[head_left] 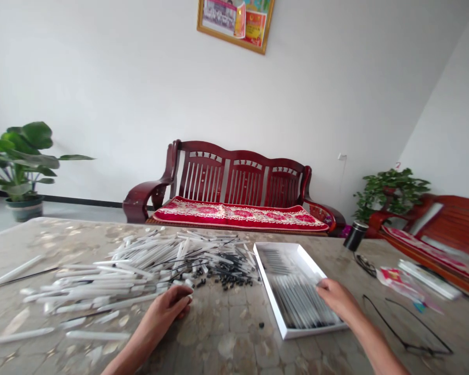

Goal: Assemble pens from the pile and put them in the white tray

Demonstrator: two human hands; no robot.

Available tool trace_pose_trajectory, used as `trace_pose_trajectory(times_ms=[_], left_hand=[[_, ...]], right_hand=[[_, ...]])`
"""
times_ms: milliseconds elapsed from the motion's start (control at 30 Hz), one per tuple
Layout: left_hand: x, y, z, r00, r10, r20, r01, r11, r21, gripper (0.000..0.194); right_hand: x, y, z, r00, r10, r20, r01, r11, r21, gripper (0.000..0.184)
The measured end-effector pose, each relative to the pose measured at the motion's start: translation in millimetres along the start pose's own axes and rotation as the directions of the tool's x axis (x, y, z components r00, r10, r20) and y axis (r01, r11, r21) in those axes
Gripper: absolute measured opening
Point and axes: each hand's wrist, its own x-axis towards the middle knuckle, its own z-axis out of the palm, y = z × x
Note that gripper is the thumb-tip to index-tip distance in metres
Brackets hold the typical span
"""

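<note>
white pen barrels (140, 255) lie heaped on the patterned tabletop (226, 354), apparently for easy reach of the left hand (174, 302), fingers curled, any grasp indeterminable; the right hand (334, 291), fingers bent at the white box (307, 260), grip unclear, probably steadies its slender pens (300, 302).

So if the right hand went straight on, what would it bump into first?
The right hand would probably meet the right side of the white box, right at its fingertips; above that, the thin rods inside. Depth is unclear.

Pen parts (140, 260) smooth plstc, bench (245, 155) glossy wd.
</note>
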Motion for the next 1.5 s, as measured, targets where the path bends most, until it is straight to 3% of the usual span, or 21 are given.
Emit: trace_pose_trajectory(times_ms=[100, 333, 467, 633, 767, 833, 933, 1133, 1267, 1367, 1433, 1500], left_hand=[[-1, 3, 0.3, 1.000, 0.019, -0.001, -0.019, 0.999, 0.045, 0.041], [0, 3, -2.1, 1.000, 0.005, -0.002, -0.005, 0.999, 0.047, 0.042], [-1, 3, -1.7, 1.000, 0.025, -0.009, -0.025, 0.999, 0.023, 0.038], [-5, -2, 5.8, 0.997, 0.049, -0.066, -0.050, 0.999, -0.013, 0.027], [-9, 7, 1.8, 0.981, 0.108, -0.163, -0.086, 0.987, 0.135, 0.012], [-10, 16, -8.4, 0.945, 0.200, -0.257, -0.147, 0.967, 0.209, 0.007], [-12, 27, -31.2, 0.830, 0.288, -0.477, -0.169, 0.946, 0.276, 0.009], [-11, 30, -72.6, 0.557, 0.213, -0.803, -0.130, 0.977, 0.170, 0.031], [-12, 27, -87.6, 0.430, 0.142, -0.892, -0.142, 0.986, 0.088, 0.034], [-11, 23, -93.6, 0.387, 0.125, -0.914, -0.140, 0.987, 0.076, 0.034], [-10, 20, -94.5, 0.399, 0.141, -0.906, -0.123, 0.987, 0.099, 0.033], [-9, 18, -92.8, 0.440, 0.165, -0.883, -0.111, 0.985, 0.128, 0.033]], right_hand=[[-14, 13, -1, 0.999, -0.001, 0.035, 0.009, 0.974, -0.227, 0.020], [-40, -9, 5, 0.997, 0.064, 0.053, -0.040, 0.927, -0.374, 0.022], [-44, -20, 2, 0.991, 0.095, 0.090, -0.050, 0.909, -0.414, 0.021], [-44, -15, -2, 0.988, 0.055, 0.148, 0.017, 0.895, -0.446, 0.023], [-40, -26, 4, 0.990, -0.061, 0.129, 0.110, 0.905, -0.411, 0.026], [-43, -48, 15, 0.978, -0.152, 0.140, 0.191, 0.924, -0.332, 0.025], [-58, -102, 39, 0.933, -0.303, 0.193, 0.332, 0.932, -0.143, 0.021], [-101, -230, 100, 0.761, -0.596, 0.256, 0.576, 0.803, 0.155, 0.019], [-112, -298, 130, 0.689, -0.702, 0.181, 0.680, 0.712, 0.174, 0.023], [-112, -334, 144, 0.648, -0.748, 0.142, 0.742, 0.662, 0.102, 0.020], [-110, -350, 151, 0.638, -0.754, 0.158, 0.760, 0.649, 0.033, 0.017], [-109, -359, 156, 0.633, -0.751, 0.189, 0.768, 0.641, -0.024, 0.016]])
